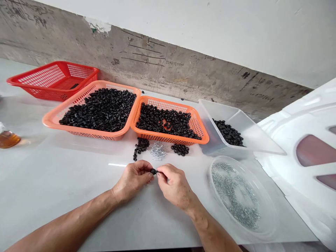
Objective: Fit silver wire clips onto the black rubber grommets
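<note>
Both hands (134,180) (175,186) and both forearms (90,213) are bare.

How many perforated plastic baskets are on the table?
3: the red basket at the far left, the larger orange basket next to it, and the smaller orange basket right of that. None looks hidden.

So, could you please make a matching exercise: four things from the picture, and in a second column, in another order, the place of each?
1. red basket
2. small black part
3. silver pile
4. round clear tub

A. between two groups of loose black pieces
B. right of the right hand, nearer the person than the clear box
C. behind and left of the larger orange basket
D. held between left hand and right hand

Pairs: 1-C, 2-D, 3-A, 4-B
</note>
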A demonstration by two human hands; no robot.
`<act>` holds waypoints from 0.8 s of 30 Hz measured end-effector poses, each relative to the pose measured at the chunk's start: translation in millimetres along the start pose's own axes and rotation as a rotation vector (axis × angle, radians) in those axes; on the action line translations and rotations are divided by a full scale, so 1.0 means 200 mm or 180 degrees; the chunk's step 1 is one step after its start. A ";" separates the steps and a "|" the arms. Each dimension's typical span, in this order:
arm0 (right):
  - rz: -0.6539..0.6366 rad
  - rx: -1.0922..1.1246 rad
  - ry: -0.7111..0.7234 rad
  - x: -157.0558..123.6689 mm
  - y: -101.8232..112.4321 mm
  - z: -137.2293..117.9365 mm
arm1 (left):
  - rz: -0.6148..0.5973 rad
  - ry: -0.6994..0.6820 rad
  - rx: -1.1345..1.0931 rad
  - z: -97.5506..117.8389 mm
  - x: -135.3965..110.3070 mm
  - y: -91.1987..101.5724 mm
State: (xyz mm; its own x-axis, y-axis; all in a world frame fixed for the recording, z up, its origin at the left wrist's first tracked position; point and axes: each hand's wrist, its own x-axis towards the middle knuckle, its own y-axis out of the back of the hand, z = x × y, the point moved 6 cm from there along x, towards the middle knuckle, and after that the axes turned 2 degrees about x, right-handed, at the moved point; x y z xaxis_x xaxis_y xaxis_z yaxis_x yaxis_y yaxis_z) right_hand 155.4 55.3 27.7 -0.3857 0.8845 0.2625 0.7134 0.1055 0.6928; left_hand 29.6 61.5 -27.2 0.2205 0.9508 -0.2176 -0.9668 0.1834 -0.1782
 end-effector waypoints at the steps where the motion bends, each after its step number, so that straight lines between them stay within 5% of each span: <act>1: 0.0020 -0.0067 0.0019 0.00 0.00 0.00 | 0.0012 -0.0018 0.0040 0.00 0.00 0.00; 16: 0.0111 -0.0265 0.0158 -0.01 -0.02 0.00 | 0.0168 0.0036 0.0265 -0.02 -0.01 0.00; 22: 0.0143 -0.0112 0.0026 -0.01 -0.02 0.00 | 0.0148 -0.0772 0.0835 0.04 -0.03 0.00; 24: 0.0023 0.0201 -0.0303 0.00 -0.02 0.03 | -0.0006 -0.0707 0.0791 0.04 -0.04 -0.01</act>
State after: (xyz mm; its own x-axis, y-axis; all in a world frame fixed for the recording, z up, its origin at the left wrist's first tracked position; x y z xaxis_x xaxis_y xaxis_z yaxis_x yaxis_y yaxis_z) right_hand 156.2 58.4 21.7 -0.3254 0.9241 0.2002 0.7526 0.1249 0.6466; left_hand 29.2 56.2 -17.0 0.2152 0.9766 0.0020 -0.9744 0.2146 0.0670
